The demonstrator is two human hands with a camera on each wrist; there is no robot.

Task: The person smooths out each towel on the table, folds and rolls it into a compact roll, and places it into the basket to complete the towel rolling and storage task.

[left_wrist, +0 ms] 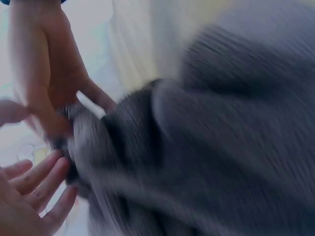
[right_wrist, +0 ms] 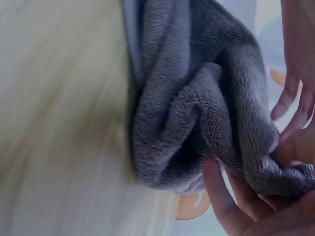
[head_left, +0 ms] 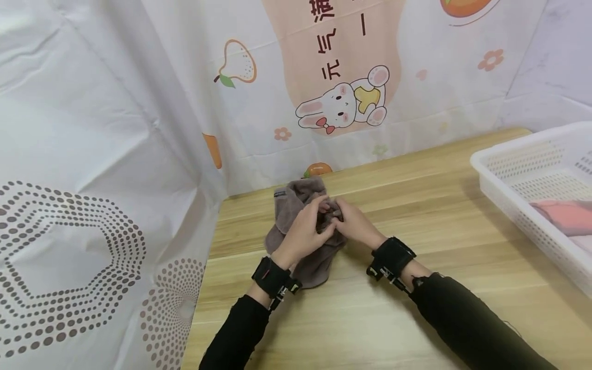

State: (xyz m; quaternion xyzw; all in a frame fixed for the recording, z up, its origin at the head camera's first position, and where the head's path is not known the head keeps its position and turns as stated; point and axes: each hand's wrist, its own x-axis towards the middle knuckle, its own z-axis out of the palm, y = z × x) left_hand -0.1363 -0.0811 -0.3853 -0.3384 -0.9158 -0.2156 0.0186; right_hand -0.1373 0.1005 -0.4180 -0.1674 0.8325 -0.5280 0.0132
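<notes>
A bunched grey-brown plush towel (head_left: 314, 267) lies on the wooden table, with a small dark label at its upper left edge. Its folds fill much of both wrist views. My right hand (head_left: 353, 223) grips a gathered part of the towel (right_wrist: 211, 108) between thumb and fingers. Opposite it, my left hand (head_left: 302, 231) is at the towel's bunched part, thumb and fingers apart. In the left wrist view, the left hand's fingers (left_wrist: 47, 182) are loosely extended at the edge of the towel (left_wrist: 133, 147). Part of the right hand's fingertips is hidden by cloth.
A white perforated plastic basket (head_left: 504, 190) with pink cloth (head_left: 564, 216) inside stands on the right. Behind the wooden table (head_left: 370, 318) hangs a printed curtain (head_left: 259, 113) with a rabbit and fruit. A dotted white sheet (head_left: 92, 154) covers the left side.
</notes>
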